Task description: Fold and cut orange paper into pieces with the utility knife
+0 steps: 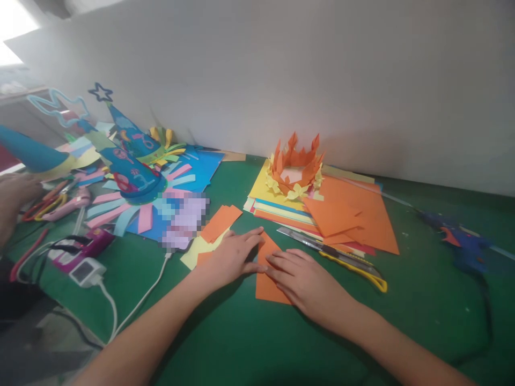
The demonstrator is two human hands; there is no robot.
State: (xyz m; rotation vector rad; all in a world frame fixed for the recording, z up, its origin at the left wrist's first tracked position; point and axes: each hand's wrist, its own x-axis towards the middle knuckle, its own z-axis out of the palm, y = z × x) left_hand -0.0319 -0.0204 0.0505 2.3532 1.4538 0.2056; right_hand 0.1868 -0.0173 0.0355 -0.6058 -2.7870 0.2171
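Observation:
An orange paper square (267, 287) lies on the green table (410, 300) in front of me. My left hand (231, 256) rests on its left side, fingers stretched out flat with the index finger and thumb along its edge. My right hand (302, 280) lies flat on the sheet's right part, fingers spread and pressing it down. More orange paper pieces (220, 221) and a pale yellow sheet (192, 253) lie just left of my left hand.
A metal ruler (317, 247) and a yellow utility knife (362, 271) lie right of my hands. Behind them are a stack of coloured sheets (346, 212) and an orange paper crown (295, 167). A blue glue gun (458, 241) lies far right. Paper hats (131, 166), scissors (44, 206) and cables are left; another person's hand (14, 195) is at the far left.

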